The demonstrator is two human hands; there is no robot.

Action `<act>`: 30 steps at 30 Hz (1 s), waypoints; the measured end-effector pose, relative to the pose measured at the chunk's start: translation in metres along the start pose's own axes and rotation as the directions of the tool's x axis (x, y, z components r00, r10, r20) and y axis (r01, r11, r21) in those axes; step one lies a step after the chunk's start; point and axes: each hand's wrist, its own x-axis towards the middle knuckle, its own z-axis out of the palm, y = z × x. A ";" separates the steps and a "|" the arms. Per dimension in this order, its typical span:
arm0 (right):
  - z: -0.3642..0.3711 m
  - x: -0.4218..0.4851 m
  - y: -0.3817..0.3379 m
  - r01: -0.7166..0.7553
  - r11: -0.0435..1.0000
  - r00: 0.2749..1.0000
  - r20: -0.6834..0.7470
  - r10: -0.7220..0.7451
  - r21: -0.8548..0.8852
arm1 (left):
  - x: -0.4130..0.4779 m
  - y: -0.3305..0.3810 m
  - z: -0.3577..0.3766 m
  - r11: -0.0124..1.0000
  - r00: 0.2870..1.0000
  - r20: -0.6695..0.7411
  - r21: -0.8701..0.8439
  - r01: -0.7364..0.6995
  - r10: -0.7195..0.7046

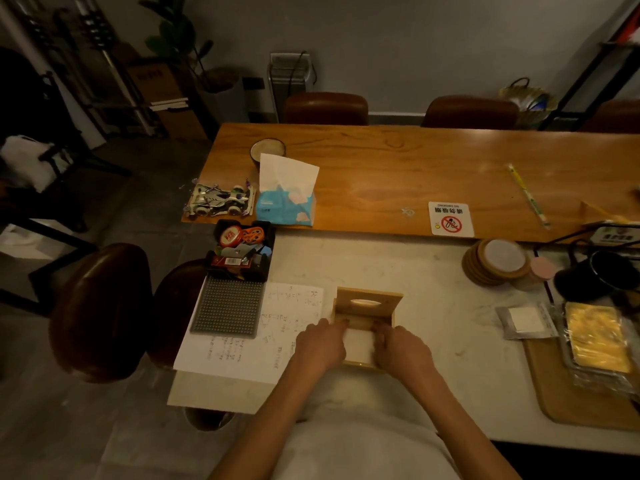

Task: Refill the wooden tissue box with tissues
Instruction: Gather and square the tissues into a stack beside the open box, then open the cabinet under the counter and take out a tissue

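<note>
The wooden tissue box (391, 308) lies on the white table in front of me, with its lid (369, 300) standing upright at the far side; the lid has an oval slot. A white stack of tissues (358, 344) sits inside the box. My left hand (320, 344) presses on the stack's left side and my right hand (401, 348) on its right side, fingertips reaching into the box. A blue soft pack of tissues (285, 206) with one sheet pulled up stands on the wooden table farther away.
Papers with writing (256, 341) and a grey studded mat (227, 308) lie left of the box. A black tray of small items (240, 252), a toy car (220, 200), stacked coasters (497, 263), a black mug (595, 275) and a tray with gold packets (595, 344) surround it.
</note>
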 end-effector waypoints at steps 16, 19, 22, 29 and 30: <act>0.035 -0.065 0.021 0.070 0.707 0.989 -0.143 0.045 0.704 | -0.050 -0.023 0.054 0.413 0.967 -0.219 -0.899 -0.148 -0.131; 0.060 -0.066 0.049 0.034 0.904 0.970 -0.232 0.072 0.426 | -0.060 -0.045 0.089 0.780 0.930 -0.309 -0.625 -0.041 -0.198; 0.093 -0.063 0.072 -0.059 0.989 0.987 -0.139 0.078 0.136 | -0.059 -0.053 0.126 0.915 0.945 -0.201 -0.363 0.174 -0.259; 0.133 -0.060 0.086 -0.112 0.991 0.964 -0.248 0.091 -0.073 | -0.058 -0.037 0.158 0.947 0.885 -0.337 -0.104 0.304 -0.322; 0.135 -0.060 0.085 -0.121 0.989 0.958 -0.271 0.094 -0.087 | -0.058 -0.037 0.160 0.951 0.878 -0.368 -0.079 0.298 -0.306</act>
